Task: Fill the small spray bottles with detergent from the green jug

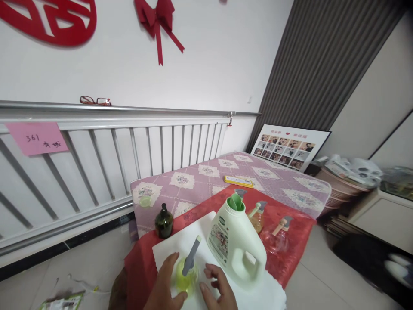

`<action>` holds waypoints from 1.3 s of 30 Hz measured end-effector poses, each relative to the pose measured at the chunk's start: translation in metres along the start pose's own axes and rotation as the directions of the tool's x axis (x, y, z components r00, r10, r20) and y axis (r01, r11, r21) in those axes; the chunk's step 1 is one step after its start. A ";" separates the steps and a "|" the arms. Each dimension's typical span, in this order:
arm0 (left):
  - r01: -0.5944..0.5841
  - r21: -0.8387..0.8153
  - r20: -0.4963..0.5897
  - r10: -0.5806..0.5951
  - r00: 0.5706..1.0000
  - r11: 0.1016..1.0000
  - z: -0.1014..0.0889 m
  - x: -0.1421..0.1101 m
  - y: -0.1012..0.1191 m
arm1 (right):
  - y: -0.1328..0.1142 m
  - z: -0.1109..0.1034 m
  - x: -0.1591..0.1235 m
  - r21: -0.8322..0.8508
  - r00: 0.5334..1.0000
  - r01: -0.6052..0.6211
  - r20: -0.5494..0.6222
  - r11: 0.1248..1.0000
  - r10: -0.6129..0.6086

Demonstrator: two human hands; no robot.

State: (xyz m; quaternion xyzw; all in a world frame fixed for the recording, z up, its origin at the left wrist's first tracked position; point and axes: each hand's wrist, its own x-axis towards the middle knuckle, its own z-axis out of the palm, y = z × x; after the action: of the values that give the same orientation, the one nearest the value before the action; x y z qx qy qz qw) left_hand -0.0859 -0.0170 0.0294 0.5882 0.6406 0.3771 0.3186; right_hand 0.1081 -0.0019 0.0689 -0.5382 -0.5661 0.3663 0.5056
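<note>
A small clear pump bottle with yellow-green liquid and a grey pump head stands on a white sheet. My left hand is open at its left side, thumb and fingers apart; whether it touches the bottle I cannot tell. On the other side is my right hand, also open, its fingers loosely bent and a gap between it and the bottle. Close by on the right stands a large pale green detergent jug with a handle, uncapped, a green spout showing in its mouth.
A dark green bottle stands at the left. Behind the jug are an amber pump bottle and a pinkish clear one on the red cloth. A green lid and a yellow-edged case lie on the patterned tablecloth.
</note>
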 end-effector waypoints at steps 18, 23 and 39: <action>-0.058 0.007 -0.102 0.058 0.993 0.998 0.073 -0.006 -0.010 | -0.014 0.029 0.008 0.151 0.996 -0.048 0.079 0.987 0.037; 0.002 0.012 -0.291 0.002 0.957 1.000 0.083 -0.013 0.004 | -0.003 0.034 0.006 0.077 0.998 -0.051 0.033 0.996 0.048; -0.044 0.047 -0.441 0.060 0.895 0.998 0.095 -0.017 0.004 | -0.024 0.013 0.015 0.110 0.926 0.114 0.347 0.987 -0.146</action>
State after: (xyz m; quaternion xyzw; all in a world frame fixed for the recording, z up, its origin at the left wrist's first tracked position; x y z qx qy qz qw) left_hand -0.0011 -0.0234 -0.0160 0.5098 0.6868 0.4976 0.1439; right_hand 0.0911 0.0110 0.0915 -0.4020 -0.6656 0.4473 0.4419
